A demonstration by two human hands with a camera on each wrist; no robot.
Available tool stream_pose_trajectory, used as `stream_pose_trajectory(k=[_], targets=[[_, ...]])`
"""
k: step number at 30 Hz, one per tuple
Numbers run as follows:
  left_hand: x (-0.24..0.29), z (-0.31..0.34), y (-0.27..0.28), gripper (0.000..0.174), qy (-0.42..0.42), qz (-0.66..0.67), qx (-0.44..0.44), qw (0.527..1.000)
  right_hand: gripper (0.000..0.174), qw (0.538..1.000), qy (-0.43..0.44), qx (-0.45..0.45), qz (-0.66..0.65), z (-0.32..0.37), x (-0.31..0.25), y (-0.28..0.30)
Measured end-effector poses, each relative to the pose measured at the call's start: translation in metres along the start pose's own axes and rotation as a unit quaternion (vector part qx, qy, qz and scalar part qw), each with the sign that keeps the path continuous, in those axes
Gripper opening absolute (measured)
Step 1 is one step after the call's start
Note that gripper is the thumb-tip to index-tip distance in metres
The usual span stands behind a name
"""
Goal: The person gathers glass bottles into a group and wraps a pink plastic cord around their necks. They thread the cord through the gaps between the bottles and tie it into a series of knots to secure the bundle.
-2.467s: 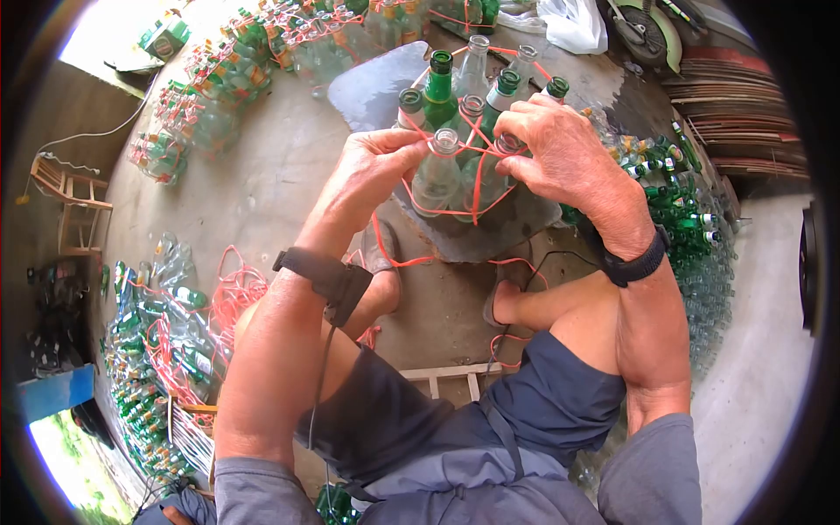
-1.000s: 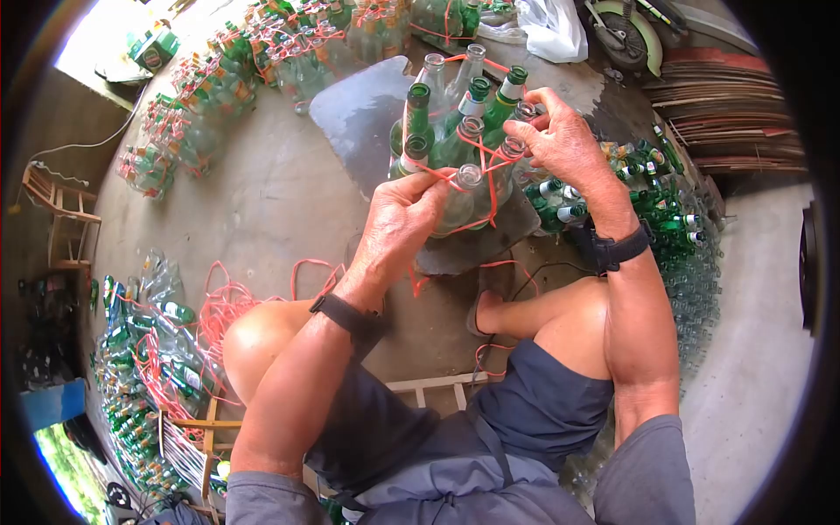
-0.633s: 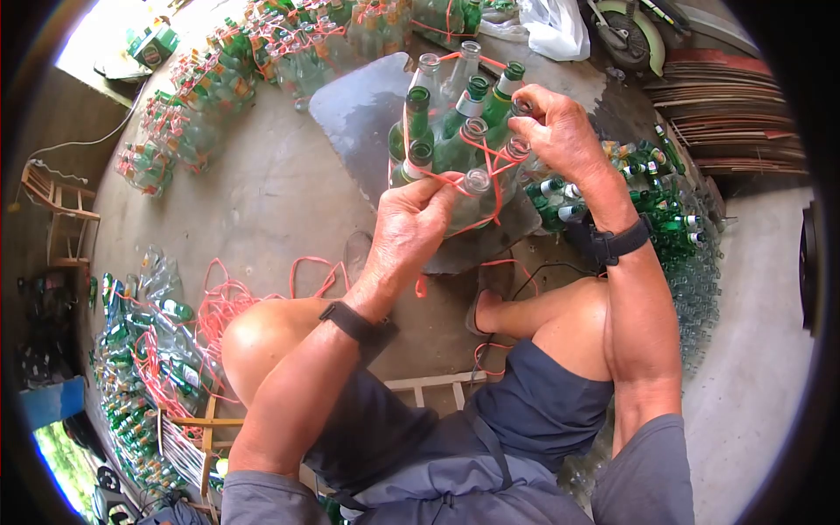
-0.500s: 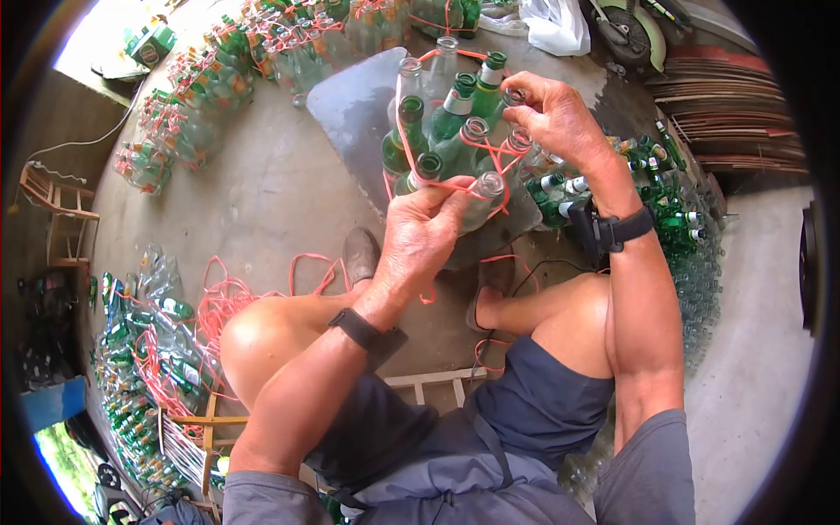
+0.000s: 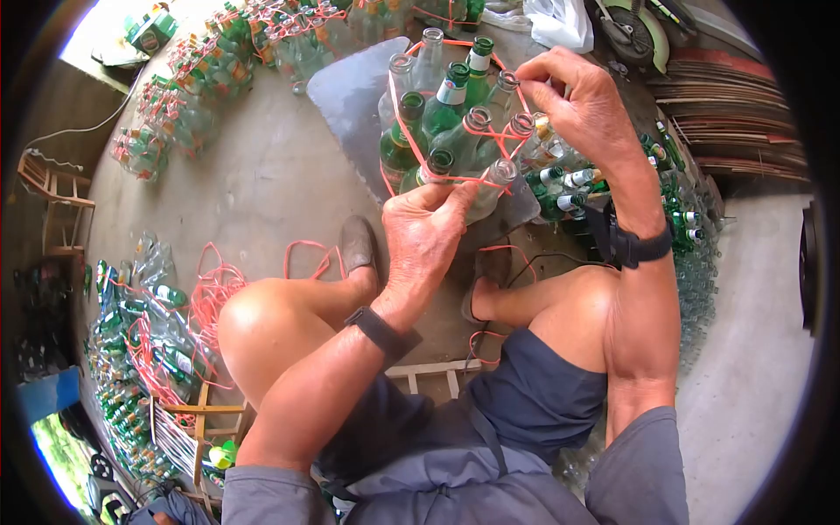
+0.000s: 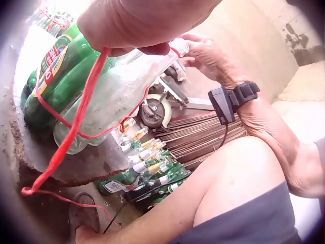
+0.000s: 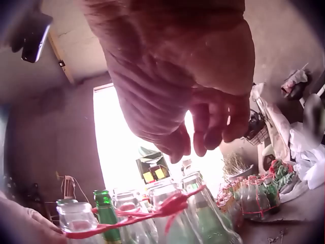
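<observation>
A cluster of green and clear glass bottles (image 5: 446,114) stands upright on a dark board, bound round the necks with red plastic cord (image 5: 411,140). My left hand (image 5: 424,241) pinches that cord beside the front clear bottle (image 5: 486,201). In the left wrist view a loose length of cord (image 6: 76,129) hangs from this hand, below the bottles. My right hand (image 5: 582,105) has its fingertips right at the mouth of a clear bottle (image 5: 503,101) on the right side, where cord also passes. In the right wrist view its fingers (image 7: 200,142) bend loosely over the bottle tops; I cannot tell whether they pinch anything.
Tied bottle bundles (image 5: 206,74) line the floor at the far left. Loose bottles lie on the right and in a heap (image 5: 122,350) at lower left, beside tangled red cord (image 5: 214,293). A board stack (image 5: 726,114), a wheel (image 5: 634,35) and a white bag (image 5: 560,22) are behind.
The cluster has turned counterclockwise, its front bottle shifting right and its far bottles left. My left hand has come down and right with the cord; my right hand has moved up and right.
</observation>
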State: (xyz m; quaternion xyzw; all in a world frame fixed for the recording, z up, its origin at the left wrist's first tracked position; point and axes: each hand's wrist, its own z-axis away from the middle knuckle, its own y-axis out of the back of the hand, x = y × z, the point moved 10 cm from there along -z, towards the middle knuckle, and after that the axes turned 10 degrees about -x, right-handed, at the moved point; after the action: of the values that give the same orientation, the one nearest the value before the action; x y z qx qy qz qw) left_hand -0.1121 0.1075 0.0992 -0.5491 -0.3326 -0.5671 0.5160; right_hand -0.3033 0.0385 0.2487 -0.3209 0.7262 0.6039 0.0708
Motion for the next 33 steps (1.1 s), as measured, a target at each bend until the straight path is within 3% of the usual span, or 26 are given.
stream_pose_trajectory(k=[2,7,9,10,13,16,18,22,27,33], targets=[[0.0,-0.001,0.001,0.017,-0.014,-0.012,0.003,1.0,0.012,0.989,0.008,-0.085,-0.123,0.004,-0.028,-0.014],[-0.004,-0.005,0.005,0.019,-0.037,-0.05,0.028,0.998,0.016,0.98,0.034,-0.157,-0.113,0.009,-0.047,-0.046],[0.004,-0.003,0.01,0.019,-0.058,-0.103,0.058,0.991,0.02,0.961,-0.008,-0.262,-0.091,0.012,-0.043,-0.067],[0.006,-0.003,0.01,0.019,-0.058,-0.102,0.059,0.991,0.02,0.961,-0.008,-0.263,-0.09,0.012,-0.041,-0.07],[0.013,-0.001,0.014,0.021,-0.066,-0.153,0.081,0.983,0.023,0.948,0.047,-0.295,-0.111,0.009,-0.05,-0.081],[0.01,-0.001,0.016,0.023,-0.056,-0.16,0.088,0.982,0.025,0.925,0.027,-0.368,-0.092,0.01,-0.048,-0.09],[0.01,-0.001,0.017,0.025,-0.064,-0.163,0.096,0.98,0.028,0.894,0.03,-0.421,-0.147,0.01,-0.047,-0.1],[0.01,-0.001,0.019,0.027,-0.061,-0.174,0.1,0.978,0.03,0.873,0.042,-0.46,-0.153,0.004,-0.054,-0.1],[0.016,0.002,0.019,0.039,-0.063,-0.212,0.105,0.97,0.033,0.845,-0.001,-0.524,-0.104,0.005,-0.051,-0.106],[0.019,0.005,0.019,0.042,-0.069,-0.217,0.116,0.967,0.031,0.841,0.003,-0.53,-0.107,0.006,-0.054,-0.105]])
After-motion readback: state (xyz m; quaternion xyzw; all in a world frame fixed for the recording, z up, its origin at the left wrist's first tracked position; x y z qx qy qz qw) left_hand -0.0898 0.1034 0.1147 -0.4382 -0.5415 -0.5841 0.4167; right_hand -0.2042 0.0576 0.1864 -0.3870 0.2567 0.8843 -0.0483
